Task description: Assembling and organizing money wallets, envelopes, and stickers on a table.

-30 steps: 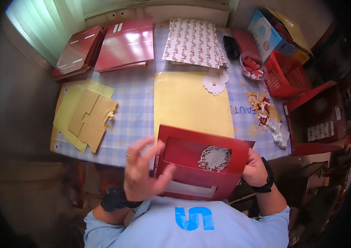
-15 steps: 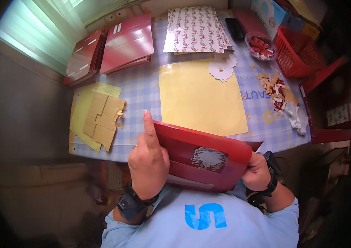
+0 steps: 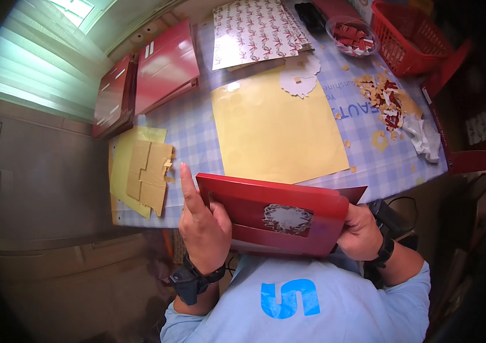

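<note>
Your left hand (image 3: 204, 224) grips the left end of the red card folder (image 3: 277, 214), pointer finger sticking straight up. Your right hand (image 3: 361, 231) squeezes its right end. Just past both hands, a big yellow sheet (image 3: 274, 128) lies flat on the table (image 3: 197, 134).

Daylight enters from the window (image 3: 37, 63) at ten o'clock, with glare on the red folders (image 3: 166, 66). The fisheye rim bends edges; corners fall dark.

Checked table (image 3: 197, 137), bright window blinds (image 3: 37, 68)
</note>
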Tool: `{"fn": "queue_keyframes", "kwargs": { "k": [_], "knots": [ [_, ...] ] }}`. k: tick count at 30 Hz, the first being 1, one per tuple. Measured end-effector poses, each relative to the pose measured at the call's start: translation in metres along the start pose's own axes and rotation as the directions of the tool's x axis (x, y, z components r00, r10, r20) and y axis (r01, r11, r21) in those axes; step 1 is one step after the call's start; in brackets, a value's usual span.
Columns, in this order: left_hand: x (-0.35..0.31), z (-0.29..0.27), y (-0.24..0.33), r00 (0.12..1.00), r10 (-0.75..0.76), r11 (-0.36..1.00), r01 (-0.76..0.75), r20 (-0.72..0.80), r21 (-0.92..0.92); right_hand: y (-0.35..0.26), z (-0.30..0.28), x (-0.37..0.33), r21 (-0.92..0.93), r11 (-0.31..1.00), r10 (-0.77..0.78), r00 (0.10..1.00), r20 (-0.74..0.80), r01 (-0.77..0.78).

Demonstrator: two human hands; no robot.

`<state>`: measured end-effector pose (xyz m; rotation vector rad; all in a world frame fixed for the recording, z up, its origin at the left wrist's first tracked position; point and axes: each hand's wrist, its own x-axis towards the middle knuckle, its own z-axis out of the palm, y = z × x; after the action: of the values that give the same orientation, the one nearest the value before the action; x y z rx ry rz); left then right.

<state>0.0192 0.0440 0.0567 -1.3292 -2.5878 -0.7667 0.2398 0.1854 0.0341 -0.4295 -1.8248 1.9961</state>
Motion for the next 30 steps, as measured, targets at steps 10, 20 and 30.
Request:
{"fn": "queue_keyframes", "kwargs": {
  "k": [10, 20, 30],
  "knots": [
    [0.002, -0.005, 0.002, 1.000, 0.010, 0.998, -0.010, -0.002, -0.055, 0.004, -0.001, -0.003, 0.024, 0.998, -0.052, 0.998, 0.041, 0.051],
    [0.004, -0.011, 0.007, 0.989, 0.005, 0.984, 0.021, 0.147, -0.175, 0.010, -0.004, 0.003, -0.104, 0.993, 0.059, 0.996, 0.073, -0.052],
    [0.009, 0.003, -0.013, 0.978, 0.015, 0.503, 0.174, 0.210, -0.846, -0.016, -0.025, 0.036, -0.200, 0.979, 0.024, 0.998, -0.060, -0.036]
  ]
}}
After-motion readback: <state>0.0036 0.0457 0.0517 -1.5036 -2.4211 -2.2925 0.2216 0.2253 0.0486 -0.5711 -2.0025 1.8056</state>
